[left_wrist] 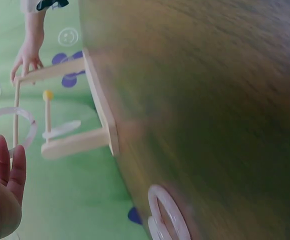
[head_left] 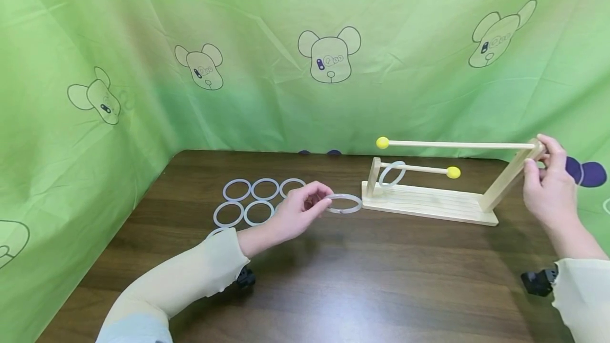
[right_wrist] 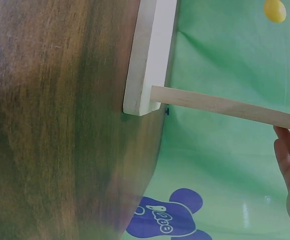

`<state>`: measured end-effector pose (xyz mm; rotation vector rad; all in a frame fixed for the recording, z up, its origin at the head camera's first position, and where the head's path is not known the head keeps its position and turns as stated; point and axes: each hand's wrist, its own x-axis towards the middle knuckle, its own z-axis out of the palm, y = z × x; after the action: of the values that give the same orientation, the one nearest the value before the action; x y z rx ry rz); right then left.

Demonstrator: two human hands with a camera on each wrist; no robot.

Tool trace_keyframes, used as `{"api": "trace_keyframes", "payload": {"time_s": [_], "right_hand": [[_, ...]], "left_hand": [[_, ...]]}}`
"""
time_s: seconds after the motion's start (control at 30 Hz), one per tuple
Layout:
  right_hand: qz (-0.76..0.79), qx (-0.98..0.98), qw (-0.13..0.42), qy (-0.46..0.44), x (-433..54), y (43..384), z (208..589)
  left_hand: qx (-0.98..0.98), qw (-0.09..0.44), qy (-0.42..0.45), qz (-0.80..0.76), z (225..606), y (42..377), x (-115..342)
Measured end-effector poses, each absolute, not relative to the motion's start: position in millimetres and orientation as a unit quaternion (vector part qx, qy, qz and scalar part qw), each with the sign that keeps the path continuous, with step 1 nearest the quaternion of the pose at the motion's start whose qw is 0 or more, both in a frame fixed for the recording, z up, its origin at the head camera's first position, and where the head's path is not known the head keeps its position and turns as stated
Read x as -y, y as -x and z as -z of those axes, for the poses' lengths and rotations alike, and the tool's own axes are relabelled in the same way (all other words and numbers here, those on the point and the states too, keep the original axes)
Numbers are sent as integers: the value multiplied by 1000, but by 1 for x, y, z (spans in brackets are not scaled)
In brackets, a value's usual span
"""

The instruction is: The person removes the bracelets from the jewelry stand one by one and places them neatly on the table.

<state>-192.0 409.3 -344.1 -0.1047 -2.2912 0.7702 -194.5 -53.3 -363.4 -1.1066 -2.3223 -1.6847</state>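
Observation:
My left hand (head_left: 300, 208) pinches a whitish translucent ring (head_left: 344, 211) between thumb and fingers, above the table and just left of a wooden stand. This stand has a flat base (head_left: 429, 204), a short post (head_left: 374, 178) at the left and a tall post (head_left: 507, 181) at the right. A second ring (head_left: 381, 177) hangs on the lower rod (head_left: 426, 169), close to the short post. The upper rod (head_left: 457, 145) points left and ends in a yellow ball (head_left: 382, 143). My right hand (head_left: 553, 189) grips the tall post's top, fingers behind it.
Several similar rings (head_left: 236, 180) lie in rows on the brown wooden table (head_left: 362, 290), partly covered by my left hand and forearm. A yellow ball (head_left: 453, 172) caps the lower rod. Green cloth (head_left: 267, 89) with printed animal heads hangs behind the table and along its left side.

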Motion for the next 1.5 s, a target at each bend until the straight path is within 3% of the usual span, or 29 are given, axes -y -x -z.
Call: {"api": "trace_keyframes", "payload": {"time_s": [0.9, 1.13, 1.5], "right_hand": [[-293, 897, 328, 35, -414, 193, 342], [-302, 891, 338, 29, -413, 192, 346], [-300, 892, 337, 32, -414, 193, 345]], "left_hand": [[802, 144, 323, 482, 369, 206, 135], [815, 125, 331, 459, 372, 207, 154], [845, 37, 317, 430, 378, 201, 182]]}}
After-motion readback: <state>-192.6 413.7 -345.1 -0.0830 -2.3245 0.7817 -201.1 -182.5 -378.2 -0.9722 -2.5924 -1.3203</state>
